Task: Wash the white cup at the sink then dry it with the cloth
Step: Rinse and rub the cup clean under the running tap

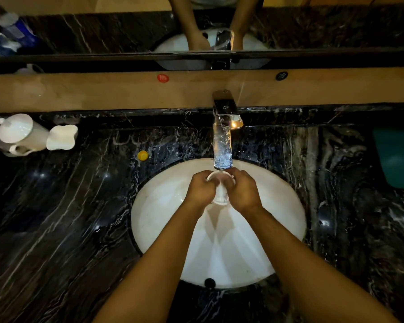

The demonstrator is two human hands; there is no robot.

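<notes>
The white cup (220,193) is held over the white oval sink (159,213), right under the spout of the chrome tap (224,136). My left hand (201,188) grips the cup from the left and my right hand (241,190) grips it from the right, fingers curled round its rim and wall. Most of the cup is hidden between the hands; only part of the rim and the lower wall show. Water seems to fall onto the cup. No cloth is clearly in view.
Black marble counter (68,217) surrounds the sink. A white kettle (21,134) and a white cup-like vessel (61,137) stand at the back left. A small yellow cap (142,155) lies left of the tap. A teal object (399,157) sits at the right edge. A mirror runs along the back.
</notes>
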